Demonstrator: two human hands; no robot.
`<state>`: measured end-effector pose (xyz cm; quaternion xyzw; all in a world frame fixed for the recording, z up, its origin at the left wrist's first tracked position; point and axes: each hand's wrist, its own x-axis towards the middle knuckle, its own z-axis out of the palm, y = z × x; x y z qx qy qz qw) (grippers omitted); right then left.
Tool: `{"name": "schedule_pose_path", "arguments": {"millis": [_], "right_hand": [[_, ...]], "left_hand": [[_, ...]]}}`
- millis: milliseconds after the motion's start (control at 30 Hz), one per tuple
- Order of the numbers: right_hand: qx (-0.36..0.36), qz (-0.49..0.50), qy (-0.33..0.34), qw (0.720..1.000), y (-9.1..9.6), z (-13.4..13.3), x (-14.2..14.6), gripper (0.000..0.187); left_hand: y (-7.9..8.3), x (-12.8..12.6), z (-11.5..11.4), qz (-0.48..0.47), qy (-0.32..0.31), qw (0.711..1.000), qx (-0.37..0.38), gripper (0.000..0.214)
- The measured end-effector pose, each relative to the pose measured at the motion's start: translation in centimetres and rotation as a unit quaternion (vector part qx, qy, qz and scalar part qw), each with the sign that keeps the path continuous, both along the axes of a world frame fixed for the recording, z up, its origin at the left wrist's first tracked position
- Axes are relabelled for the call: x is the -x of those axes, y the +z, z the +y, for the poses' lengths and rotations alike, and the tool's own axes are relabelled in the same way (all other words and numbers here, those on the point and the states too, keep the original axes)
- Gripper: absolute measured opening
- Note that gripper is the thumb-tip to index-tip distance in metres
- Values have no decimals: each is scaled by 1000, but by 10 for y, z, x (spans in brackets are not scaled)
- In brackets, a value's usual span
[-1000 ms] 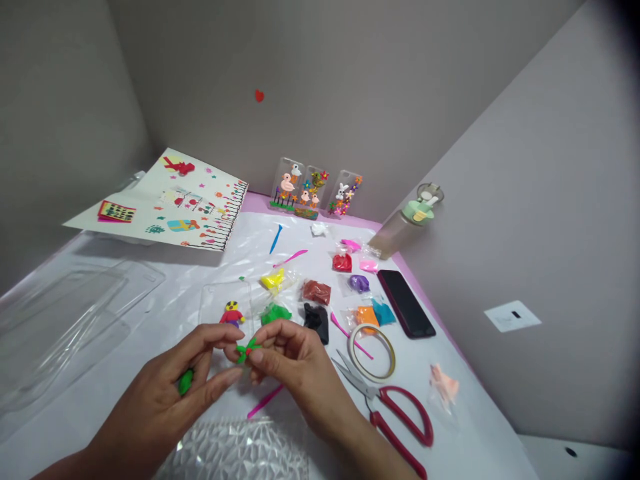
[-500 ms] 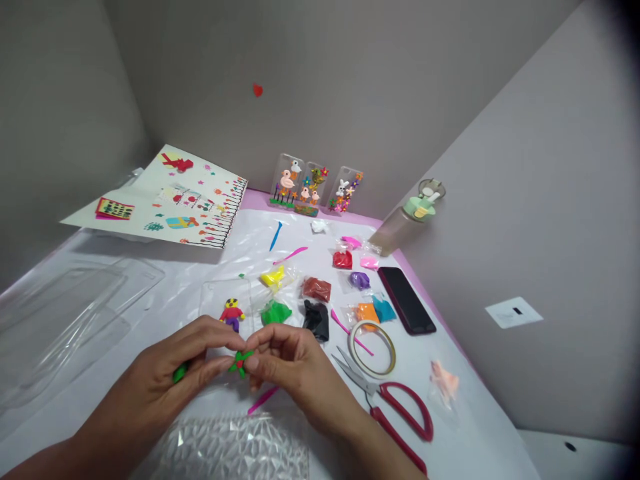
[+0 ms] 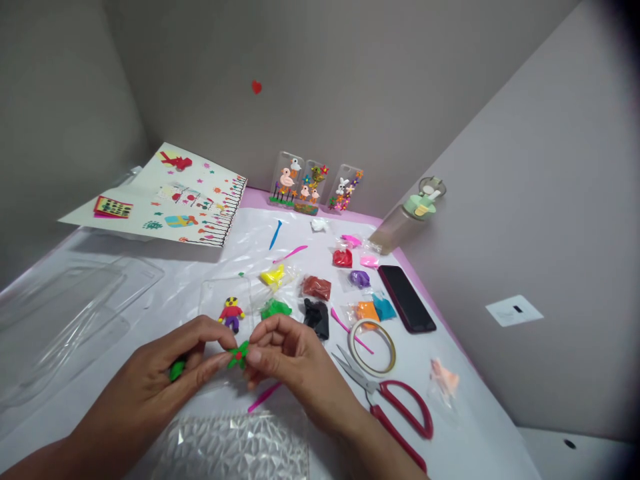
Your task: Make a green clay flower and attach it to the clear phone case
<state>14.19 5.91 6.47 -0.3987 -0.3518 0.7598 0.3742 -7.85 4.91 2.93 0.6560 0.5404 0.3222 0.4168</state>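
A small green clay flower (image 3: 239, 355) with a red centre is pinched between the fingertips of my left hand (image 3: 165, 373) and my right hand (image 3: 293, 363). A lump of green clay (image 3: 177, 370) is also tucked in my left hand, under the curled fingers. Just beyond my hands, a clear phone case (image 3: 210, 293) lies flat with a clay figure (image 3: 232, 313) in a red top and purple trousers on it. A textured clear sheet (image 3: 235, 447) lies below my wrists.
Bagged clay, such as green clay (image 3: 276, 309) and black clay (image 3: 316, 319), lies beyond my hands. Scissors (image 3: 370, 387), a tape roll (image 3: 353, 347) and a phone (image 3: 407, 300) are at right. A bottle (image 3: 400, 227) and decorated cases (image 3: 287, 180) stand behind; clear plastic packaging (image 3: 60, 313) lies left.
The green flower has turned in my fingertips, so its petals and red centre show more fully. My right fingers have shifted slightly around it, and my left fingertips have drawn a little left.
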Motion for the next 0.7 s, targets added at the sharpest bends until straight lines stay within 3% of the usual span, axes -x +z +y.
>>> {"name": "schedule_pose_path", "arguments": {"millis": [333,533,700], "right_hand": [[4,4,-11,1000,-5,0,3,48],[-4,4,8,1000,-1,0,1,39],[4,8,7,1000,-1,0,1,41]], "left_hand": [[5,-3,0,-35,0,999,30,32],[0,11,16,-22,-97,993,-58,24],[-2,16,22,-42,-143,987,-62,28]]}}
